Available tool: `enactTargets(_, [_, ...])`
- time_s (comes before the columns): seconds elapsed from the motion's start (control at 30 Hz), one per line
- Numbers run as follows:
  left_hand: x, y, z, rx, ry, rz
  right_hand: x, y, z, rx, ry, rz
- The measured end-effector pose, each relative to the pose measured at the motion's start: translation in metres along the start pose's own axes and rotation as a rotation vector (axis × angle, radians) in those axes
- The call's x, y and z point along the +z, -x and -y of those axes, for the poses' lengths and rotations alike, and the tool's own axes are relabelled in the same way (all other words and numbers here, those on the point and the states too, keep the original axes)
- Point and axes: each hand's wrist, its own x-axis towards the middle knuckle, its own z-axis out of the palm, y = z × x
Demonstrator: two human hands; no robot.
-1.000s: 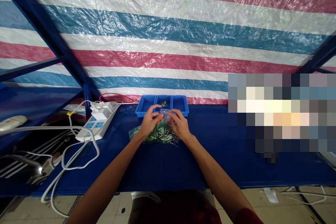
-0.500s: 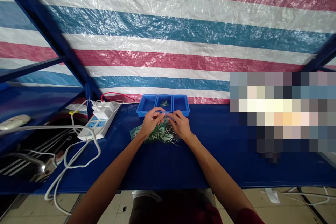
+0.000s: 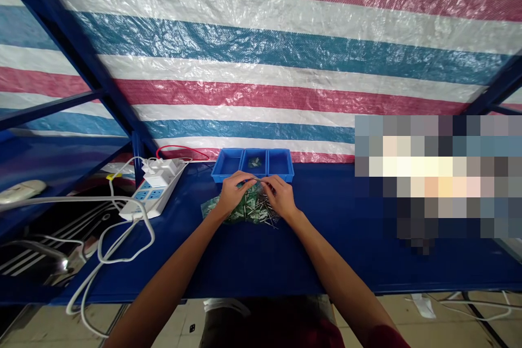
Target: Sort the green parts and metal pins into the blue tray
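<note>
Mixed heap of green, film-like pieces and thin, silvery, metal-looking rods [image 3: 253, 211]: where does it lie, and why there?

— Centrally on the smooth, dark-blue tabletop [image 3: 253, 261], in front of the person, probably to allow equal reach from left and right.

— And the left hand [image 3: 235, 194] and right hand [image 3: 281, 196]?

— Both curl inward and nearly meet over the heap's far side; whether they grasp a small piece cannot be told.

— Why the brighter-blue, three-compartment plastic tray [image 3: 218, 178]?

— It stands just beyond the hands, likely for short reach; its middle compartment [image 3: 255, 153] holds small greenish pieces [image 3: 255, 162].
</note>
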Motion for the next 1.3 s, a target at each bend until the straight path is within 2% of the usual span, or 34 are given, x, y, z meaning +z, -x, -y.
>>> enactTargets(0.23, [0.0, 0.0, 0.003, 0.111, -0.059, -0.051, -0.002, -0.001, 0.001, 0.01, 0.009, 0.005])
enactTargets(0.33, [-0.002, 0.0, -0.004, 0.095, -0.044, -0.055, -0.001, -0.001, -0.001, 0.028, 0.028, 0.015])
enactTargets(0.47, [-0.003, -0.001, -0.008, -0.033, 0.05, -0.07, 0.0, 0.0, -0.002, 0.025, 0.039, -0.006])
enactTargets(0.63, [-0.001, -0.001, -0.003, -0.221, 0.157, -0.037, 0.002, 0.001, -0.005, 0.036, 0.035, -0.028])
enactTargets(0.83, [0.002, -0.002, -0.003, -0.325, 0.265, -0.033, 0.0, 0.001, -0.005, 0.032, 0.045, 0.016])
enactTargets(1.0, [-0.001, -0.003, -0.007, -0.412, 0.438, 0.041, 0.0, 0.003, -0.005, -0.023, 0.129, 0.071])
enactTargets(1.1, [-0.001, -0.003, -0.006, -0.402, 0.49, 0.069, -0.001, 0.003, -0.005, -0.012, 0.118, 0.055])
enactTargets(1.17, [0.0, -0.004, -0.004, -0.357, 0.477, 0.047, -0.001, 0.002, -0.005, 0.022, 0.078, 0.039])
enactTargets(1.3, [0.001, -0.004, -0.001, -0.293, 0.362, -0.037, -0.001, -0.01, -0.014, 0.201, 0.058, -0.119])
